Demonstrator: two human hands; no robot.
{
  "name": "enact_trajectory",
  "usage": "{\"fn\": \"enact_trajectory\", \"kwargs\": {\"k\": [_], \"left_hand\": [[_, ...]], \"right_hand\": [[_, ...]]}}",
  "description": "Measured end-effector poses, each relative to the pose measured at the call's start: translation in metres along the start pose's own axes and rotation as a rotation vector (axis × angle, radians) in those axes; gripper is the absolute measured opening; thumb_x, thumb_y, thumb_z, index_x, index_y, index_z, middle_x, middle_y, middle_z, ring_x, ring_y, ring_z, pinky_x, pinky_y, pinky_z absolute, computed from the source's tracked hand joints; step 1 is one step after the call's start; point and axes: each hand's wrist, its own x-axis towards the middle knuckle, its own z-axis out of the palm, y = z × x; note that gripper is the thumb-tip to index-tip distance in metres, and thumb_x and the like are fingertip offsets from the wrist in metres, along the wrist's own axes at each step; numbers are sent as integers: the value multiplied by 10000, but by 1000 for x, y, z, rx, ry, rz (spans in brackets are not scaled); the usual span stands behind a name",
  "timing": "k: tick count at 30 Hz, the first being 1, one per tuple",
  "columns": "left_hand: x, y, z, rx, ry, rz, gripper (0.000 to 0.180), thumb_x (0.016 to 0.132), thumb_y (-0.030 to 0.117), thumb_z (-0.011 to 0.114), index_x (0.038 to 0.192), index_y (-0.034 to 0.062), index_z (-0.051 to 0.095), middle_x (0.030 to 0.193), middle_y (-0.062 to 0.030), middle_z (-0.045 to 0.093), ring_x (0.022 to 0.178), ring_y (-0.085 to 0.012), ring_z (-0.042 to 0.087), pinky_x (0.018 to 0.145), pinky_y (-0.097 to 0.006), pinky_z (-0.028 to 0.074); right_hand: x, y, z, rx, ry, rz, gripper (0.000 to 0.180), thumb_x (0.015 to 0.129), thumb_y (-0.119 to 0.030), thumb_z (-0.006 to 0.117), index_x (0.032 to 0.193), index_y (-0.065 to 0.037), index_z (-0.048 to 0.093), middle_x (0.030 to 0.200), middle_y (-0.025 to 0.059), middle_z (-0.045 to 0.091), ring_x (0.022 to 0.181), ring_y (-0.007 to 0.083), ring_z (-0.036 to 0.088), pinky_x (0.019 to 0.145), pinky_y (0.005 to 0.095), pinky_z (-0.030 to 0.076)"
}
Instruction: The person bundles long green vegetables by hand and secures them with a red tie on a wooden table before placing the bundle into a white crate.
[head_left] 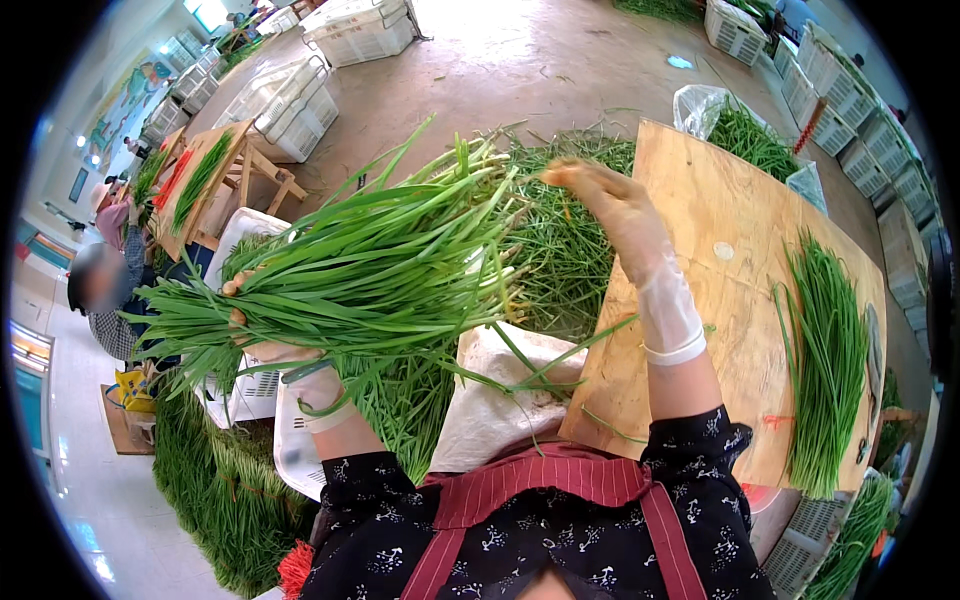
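Note:
My left hand (285,350), in a pale glove, is wrapped round a large bunch of garlic chives (370,260). The bunch lies sideways in the air, leafy tips to the left and pale root ends to the right. Just off those root ends is my right hand (600,200), gloved too, its fingers drawn together and pointing left. Whatever may be between its fingertips is too small to make out. On the right of the wooden board (690,260) rests a neat bundle of garlic chives (825,370).
A heap of loose green trimmings (565,250) lies beyond the bunch. White crates (245,390) stand at left, above stacked chives (225,500). A white sack (500,400) sits before me. A person (105,290) is at far left, near another board (195,190). Crates (840,80) line the right wall.

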Motion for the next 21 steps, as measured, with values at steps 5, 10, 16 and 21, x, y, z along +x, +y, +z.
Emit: {"fn": "enact_trajectory", "kwargs": {"k": [5, 10, 16, 21], "left_hand": [[1, -4, 8, -70, -26, -45, 222, 712, 120, 565, 934, 128, 567, 979, -22, 573, 980, -199, 512, 943, -386, 374], [4, -12, 18, 31, -42, 51, 233, 711, 161, 574, 942, 133, 556, 979, -31, 564, 993, -218, 486, 949, -402, 356], [-3, -14, 18, -97, -88, -38, 327, 731, 154, 552, 1056, 123, 538, 1037, -29, 538, 1043, -219, 454, 970, -427, 336], [5, -14, 4, 42, -130, -11, 304, 724, 155, 542, 1026, 129, 570, 1053, -19, 546, 1055, -210, 452, 959, -449, 348]], "right_hand": [[28, 6, 47, -702, -50, 48, 876, 612, -738, 538, 1088, -3, 581, 1354, 214, 324, 1279, 359, 254, 1020, 379, 269], [30, 25, 42, 463, -272, 281, 325, 662, -158, 739, 926, -28, 600, 792, 18, 616, 728, 100, 530, 740, 246, 412], [23, 9, 44, 99, -417, 293, 359, 697, -146, 716, 1010, -10, 606, 953, 60, 631, 856, 135, 565, 788, 282, 437], [21, 19, 62, 146, -330, 282, 386, 699, -180, 726, 1023, -7, 606, 918, 65, 646, 849, 139, 569, 790, 272, 439]]}}
